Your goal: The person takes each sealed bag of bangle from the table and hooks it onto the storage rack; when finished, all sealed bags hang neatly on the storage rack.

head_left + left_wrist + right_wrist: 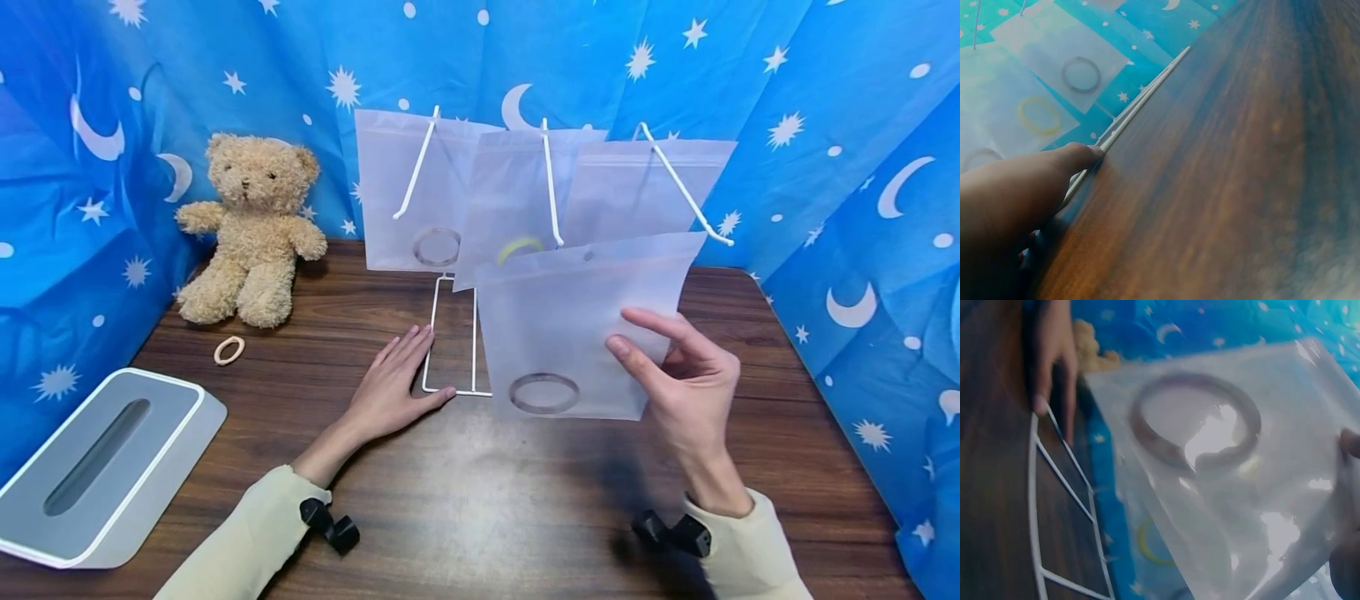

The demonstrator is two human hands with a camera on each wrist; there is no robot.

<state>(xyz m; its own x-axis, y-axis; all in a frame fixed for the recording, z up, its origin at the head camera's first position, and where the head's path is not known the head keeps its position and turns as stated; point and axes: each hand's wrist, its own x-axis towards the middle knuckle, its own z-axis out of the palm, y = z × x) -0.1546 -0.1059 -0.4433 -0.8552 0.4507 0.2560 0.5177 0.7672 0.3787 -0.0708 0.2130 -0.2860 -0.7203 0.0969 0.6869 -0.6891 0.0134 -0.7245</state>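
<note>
My right hand (690,383) pinches the right side of a translucent zip bag (570,325), held up in front of a white wire rack (474,342). A dark brownish ring (543,409) shows low inside this bag, and large in the right wrist view. My left hand (390,387) rests with extended fingers on the left edge of the rack's base; its thumb touches the front wire in the left wrist view. Three similar bags hang behind on white hooks: the left bag (420,192) holds a greyish ring, the middle bag (506,200) a yellow one. The right bag (637,187) is partly covered.
A teddy bear (251,225) sits at the back left, with a small pale wooden ring (218,352) lying before it. A grey and white tissue box (172,450) stands at the left edge. Blue star-printed curtain (825,208) surrounds the brown wooden table (480,500).
</note>
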